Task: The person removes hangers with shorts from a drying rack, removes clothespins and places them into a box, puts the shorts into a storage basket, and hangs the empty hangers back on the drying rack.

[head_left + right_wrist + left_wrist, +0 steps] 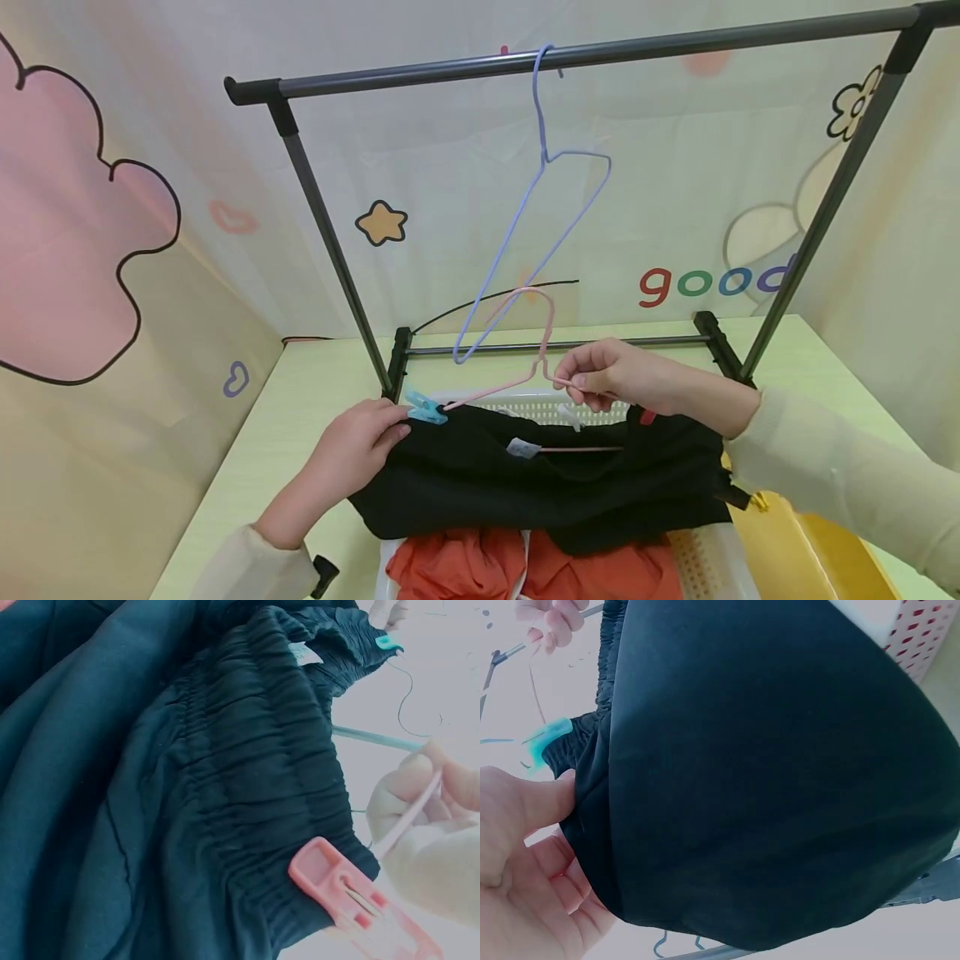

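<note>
On the pink hanger (551, 323), black elastic-waisted garment (555, 493)

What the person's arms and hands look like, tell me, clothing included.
Both arms wear long, plain off-white sleeves: left sleeve, right sleeve. The left hand and right hand are bare, with no gloves. A small black piece shows beside the left sleeve's end; I cannot tell what it is.
</note>
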Demonstrator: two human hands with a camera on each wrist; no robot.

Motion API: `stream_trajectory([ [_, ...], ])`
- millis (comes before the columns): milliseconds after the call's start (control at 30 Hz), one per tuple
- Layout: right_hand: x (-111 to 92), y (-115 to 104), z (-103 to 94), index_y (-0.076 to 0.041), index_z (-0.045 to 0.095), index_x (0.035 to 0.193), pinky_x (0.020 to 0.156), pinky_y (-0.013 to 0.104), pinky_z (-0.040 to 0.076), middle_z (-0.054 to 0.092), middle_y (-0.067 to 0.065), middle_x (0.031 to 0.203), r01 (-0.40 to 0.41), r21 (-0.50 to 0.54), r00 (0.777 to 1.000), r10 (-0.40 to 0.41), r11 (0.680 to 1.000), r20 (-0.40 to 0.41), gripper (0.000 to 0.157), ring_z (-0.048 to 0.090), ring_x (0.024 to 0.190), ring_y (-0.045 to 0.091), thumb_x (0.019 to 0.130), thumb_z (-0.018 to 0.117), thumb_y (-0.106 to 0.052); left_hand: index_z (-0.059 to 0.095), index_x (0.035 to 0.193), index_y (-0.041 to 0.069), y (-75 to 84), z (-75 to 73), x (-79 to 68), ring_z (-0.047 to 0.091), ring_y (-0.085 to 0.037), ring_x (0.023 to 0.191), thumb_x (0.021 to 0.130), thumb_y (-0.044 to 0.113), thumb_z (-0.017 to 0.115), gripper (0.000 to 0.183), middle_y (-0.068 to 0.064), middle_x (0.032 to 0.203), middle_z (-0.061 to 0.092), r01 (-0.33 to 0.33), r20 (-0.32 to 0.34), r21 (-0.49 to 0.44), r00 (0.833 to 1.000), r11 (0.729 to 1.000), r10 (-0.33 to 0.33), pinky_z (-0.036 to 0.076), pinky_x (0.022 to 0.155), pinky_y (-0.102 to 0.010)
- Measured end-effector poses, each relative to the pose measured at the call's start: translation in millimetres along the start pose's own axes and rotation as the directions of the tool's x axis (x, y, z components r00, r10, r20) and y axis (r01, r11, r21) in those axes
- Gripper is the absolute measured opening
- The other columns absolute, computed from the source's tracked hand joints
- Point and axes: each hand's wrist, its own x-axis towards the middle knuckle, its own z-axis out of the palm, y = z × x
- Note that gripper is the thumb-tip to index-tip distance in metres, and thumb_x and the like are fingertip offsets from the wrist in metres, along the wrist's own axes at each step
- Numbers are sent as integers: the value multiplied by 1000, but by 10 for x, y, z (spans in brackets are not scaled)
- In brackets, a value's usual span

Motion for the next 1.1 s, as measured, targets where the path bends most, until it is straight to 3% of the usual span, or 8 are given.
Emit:
stream_trajectory([
  [267,27,111,-26,9,50,101,57,21,43,55,3,71,6,-13,999,-6,1000,47,20,46,59,12,91,44,-7,66,92,9,-41,95,-27,50,-10,67,79,9,63,13,2,74,58,-16,60,-8,998,1000,16,44,62,-24],
  [433,20,126,-58,7,53,104,59,22,44,57,7,77,5,-115,1000,-4,993,15,22,51,65,14,91,47,-10,64,83,9,-71,146,-21,47,-9,63,80,9,62,4,4,70,55,-21,96,-33,995,999,24,40,58,-22],
  [600,-11,88,-110,4,55,104,66,27,45,58,10,87,16,-235,1000,-19,972,-9,22,54,76,20,91,47,-11,61,76,9,-92,189,-16,43,-8,60,80,9,62,5,4,66,51,-18,127,-57,992,998,26,37,56,-20],
  [800,-52,59,-188,0,56,104,79,34,46,59,10,94,39,-360,998,-51,932,-24,20,55,85,21,91,46,-12,63,78,8,-122,250,-20,46,-9,61,81,9,61,4,2,68,55,-13,125,-63,992,998,21,40,58,-21],
  [1100,-179,63,-361,-3,54,109,87,41,45,59,11,105,-59,-446,993,6,893,-119,24,54,100,24,90,49,-18,63,81,9,-144,276,15,46,-9,62,81,8,61,3,2,69,55,1,141,-68,990,998,9,39,58,-21],
])
